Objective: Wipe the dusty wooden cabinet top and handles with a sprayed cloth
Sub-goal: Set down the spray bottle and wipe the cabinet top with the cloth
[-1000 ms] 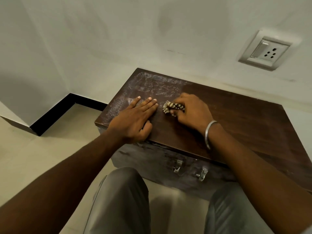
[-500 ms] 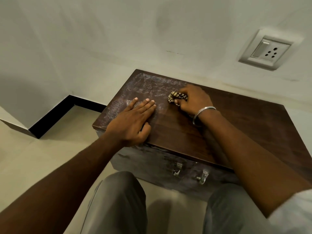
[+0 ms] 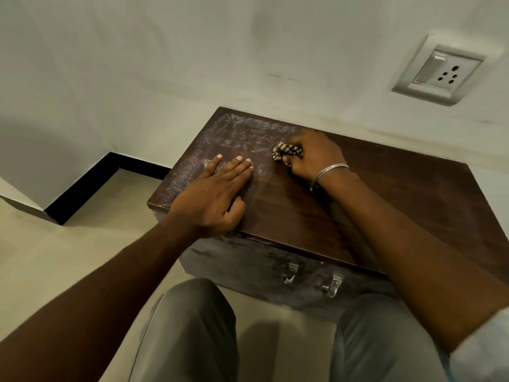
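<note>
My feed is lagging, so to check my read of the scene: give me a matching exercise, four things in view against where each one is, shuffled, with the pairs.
1 left hand
2 cloth
3 handles
4 wall socket

A on the wall, upper right
B flat on the dusty cabinet top
C bunched in the right hand
D on the front face, below the top

Pairs: 1-B, 2-C, 3-D, 4-A

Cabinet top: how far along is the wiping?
Done: the right part of the cabinet top looks clean. In hand: the right hand grips the cloth at the edge of the dusty patch. Left: that patch, partly under the left hand, and both handles.
</note>
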